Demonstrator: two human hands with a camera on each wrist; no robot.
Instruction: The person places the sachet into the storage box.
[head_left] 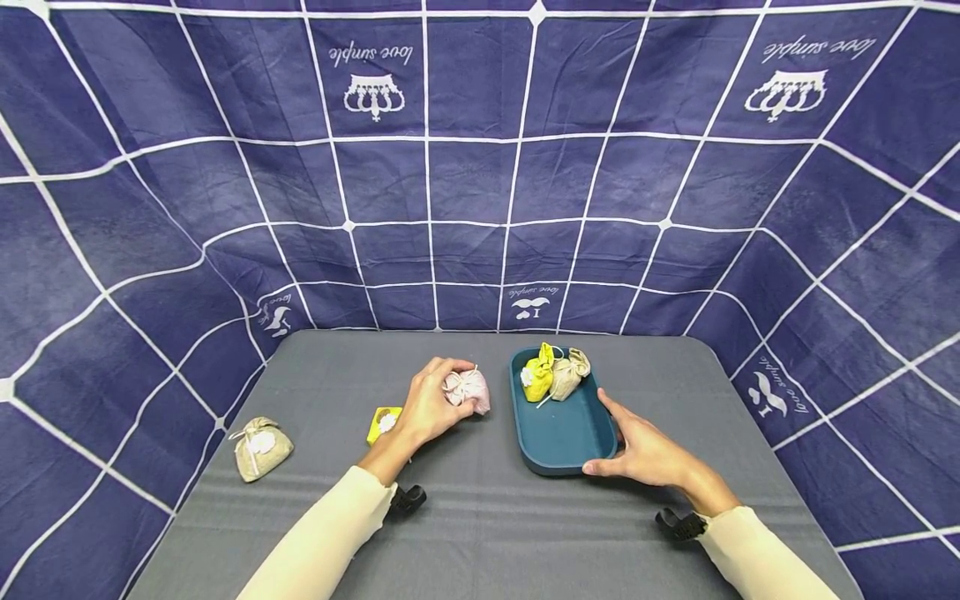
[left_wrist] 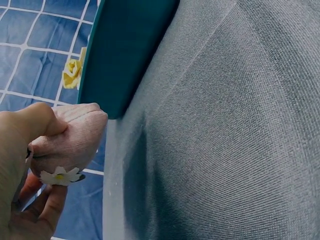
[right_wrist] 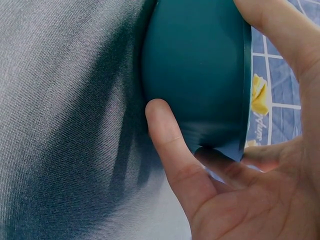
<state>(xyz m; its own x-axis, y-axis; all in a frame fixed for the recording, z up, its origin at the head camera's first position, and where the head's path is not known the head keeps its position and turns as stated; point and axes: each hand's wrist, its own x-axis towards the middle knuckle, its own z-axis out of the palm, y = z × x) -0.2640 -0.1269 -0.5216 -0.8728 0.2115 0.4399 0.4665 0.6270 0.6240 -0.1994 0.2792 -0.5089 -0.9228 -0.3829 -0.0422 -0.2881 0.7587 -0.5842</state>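
Between the thumb and fingers of my left hand (head_left: 433, 402) is a small pale pink drawstring pouch (head_left: 474, 390), just left of a teal tray (head_left: 564, 437). A white flower trim (left_wrist: 61, 176) shows on the pouch in the left wrist view. My right hand (head_left: 647, 450) touches the tray at its near right corner, thumb on the near end and fingers spread along the right side. In the right wrist view one extended finger (right_wrist: 172, 150) lies against the outer wall. A yellow pouch (head_left: 537, 379) and a beige pouch (head_left: 567, 379) lie at the tray's far end.
Another yellow pouch (head_left: 382, 423) with a white flower is partly hidden behind my left hand. Farther left, a beige pouch (head_left: 262, 450) sits on the grey tabletop (head_left: 480, 525). A blue, white-gridded cloth (head_left: 480, 183) surrounds the back and sides.
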